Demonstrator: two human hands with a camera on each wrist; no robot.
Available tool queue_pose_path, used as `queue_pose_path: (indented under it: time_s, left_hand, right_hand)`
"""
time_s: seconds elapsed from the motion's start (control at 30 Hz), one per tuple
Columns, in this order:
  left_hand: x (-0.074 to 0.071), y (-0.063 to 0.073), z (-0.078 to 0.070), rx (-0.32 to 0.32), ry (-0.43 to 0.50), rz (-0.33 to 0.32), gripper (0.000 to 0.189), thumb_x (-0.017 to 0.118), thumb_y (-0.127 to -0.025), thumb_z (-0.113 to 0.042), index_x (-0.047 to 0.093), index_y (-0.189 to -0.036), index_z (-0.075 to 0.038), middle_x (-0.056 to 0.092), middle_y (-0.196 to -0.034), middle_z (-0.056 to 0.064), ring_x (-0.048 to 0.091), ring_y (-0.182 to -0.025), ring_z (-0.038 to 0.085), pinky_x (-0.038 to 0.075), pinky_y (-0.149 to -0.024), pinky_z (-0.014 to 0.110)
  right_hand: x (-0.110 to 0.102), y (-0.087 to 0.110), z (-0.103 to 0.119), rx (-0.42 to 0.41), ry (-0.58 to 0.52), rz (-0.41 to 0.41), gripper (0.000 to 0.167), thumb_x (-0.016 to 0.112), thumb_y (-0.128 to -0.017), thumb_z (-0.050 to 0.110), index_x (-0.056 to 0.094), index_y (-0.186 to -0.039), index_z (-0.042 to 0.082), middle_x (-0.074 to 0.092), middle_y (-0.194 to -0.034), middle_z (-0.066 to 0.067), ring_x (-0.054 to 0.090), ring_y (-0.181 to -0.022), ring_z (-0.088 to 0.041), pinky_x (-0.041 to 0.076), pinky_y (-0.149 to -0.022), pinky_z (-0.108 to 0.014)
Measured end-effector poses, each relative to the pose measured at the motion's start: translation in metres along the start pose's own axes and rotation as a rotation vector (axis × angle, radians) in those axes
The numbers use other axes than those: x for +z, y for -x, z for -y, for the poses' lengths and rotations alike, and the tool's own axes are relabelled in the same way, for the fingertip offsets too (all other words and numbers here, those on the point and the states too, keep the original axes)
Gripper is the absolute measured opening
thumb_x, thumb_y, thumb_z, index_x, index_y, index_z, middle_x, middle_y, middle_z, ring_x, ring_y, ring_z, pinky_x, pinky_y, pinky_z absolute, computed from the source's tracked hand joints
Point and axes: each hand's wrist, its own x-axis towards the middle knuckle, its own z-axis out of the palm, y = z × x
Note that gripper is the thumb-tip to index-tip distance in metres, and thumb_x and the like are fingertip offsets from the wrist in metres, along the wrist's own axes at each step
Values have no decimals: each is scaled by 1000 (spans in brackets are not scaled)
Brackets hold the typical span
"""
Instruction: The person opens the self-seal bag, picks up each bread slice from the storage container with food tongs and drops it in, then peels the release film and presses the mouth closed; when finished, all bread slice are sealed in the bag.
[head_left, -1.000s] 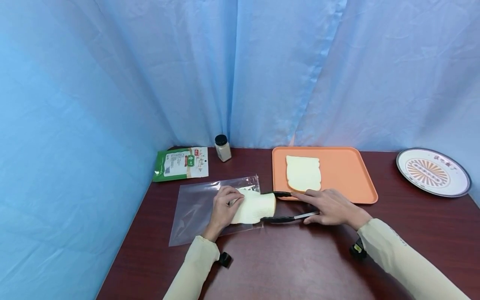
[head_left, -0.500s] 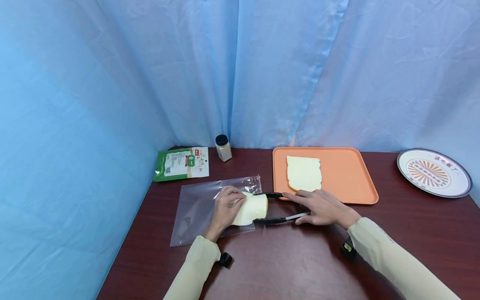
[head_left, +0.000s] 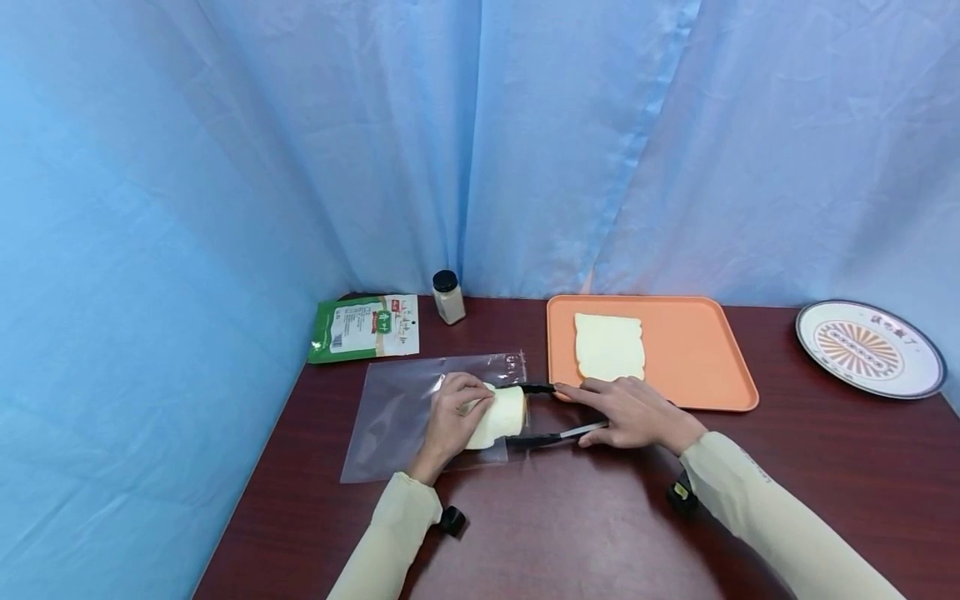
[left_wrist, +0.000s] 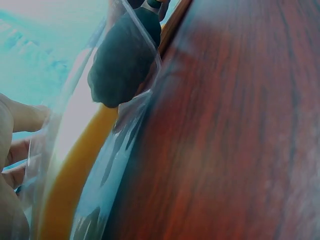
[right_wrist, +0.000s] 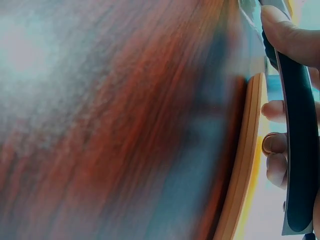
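My left hand (head_left: 450, 421) pinches the upper layer of a clear plastic bag (head_left: 386, 417) near its mouth, which faces right. A slice of bread (head_left: 504, 421) lies largely inside the bag, its right end near the mouth. With my right hand (head_left: 633, 414) I hold a pair of tongs (head_left: 532, 440), thumb on the near arm and fingers on the far one. The tongs' black tips grip the slice along its two sides. In the left wrist view, a dark tong tip (left_wrist: 122, 60) and the bread's brown crust (left_wrist: 82, 170) show through the plastic.
An orange tray (head_left: 693, 350) bearing another bread slice (head_left: 609, 346) stands behind my right hand. A green and white packet (head_left: 367, 327) and a black-lidded shaker (head_left: 448, 297) are at the back left. A patterned plate (head_left: 870, 350) sits far right.
My right hand has moved left with the tongs, pushing the bread slice further into the bag. My left hand has stayed at the bag's mouth.
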Motion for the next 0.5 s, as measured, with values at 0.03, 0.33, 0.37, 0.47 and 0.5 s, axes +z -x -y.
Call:
queue_pose_path:
  time_s: [0.03, 0.33, 0.37, 0.47, 0.5]
  left_hand:
    - [0, 0, 0, -3, -1, 2, 7, 80, -79, 1, 80, -83, -4, 72, -86, 10, 64, -93, 27, 53, -82, 37]
    - [-1, -1, -1, -30, -2, 6, 5, 81, -79, -2, 80, -83, -4, 72, -86, 9, 63, -94, 26, 53, -84, 37]
    - [-1, -1, -1, -27, -2, 4, 5, 81, -79, -1, 80, -83, -4, 72, -86, 9, 63, -94, 26, 53, -84, 38]
    - [-1, -1, -1, -16, 1, -2, 6, 81, -78, -1, 79, -84, -4, 72, -86, 10, 64, -93, 27, 52, -83, 38]
    - [-1, -1, -1, -11, 3, -5, 6, 80, -79, 0, 79, -84, -4, 72, -86, 10, 64, -93, 27, 52, -83, 38]
  right_hand:
    - [0, -1, 0, 0, 3, 2, 79, 69, -82, 65, 52, -147, 22, 65, -106, 6, 34, -52, -6, 28, -49, -19]
    - [2, -7, 2, -7, -4, 16, 79, 69, -82, 65, 53, -146, 22, 64, -106, 5, 32, -51, -5, 27, -48, -19]
    - [2, -7, 2, -8, -7, 16, 79, 69, -82, 65, 53, -146, 22, 64, -107, 5, 31, -51, -5, 27, -48, -19]
    - [2, -10, 3, -9, -13, 19, 78, 68, -83, 65, 52, -146, 22, 64, -107, 4, 31, -50, -5, 28, -48, -20]
    - [1, -11, 3, -9, -16, 19, 78, 68, -83, 65, 52, -146, 22, 64, -106, 4, 30, -50, -5, 28, -48, -20]
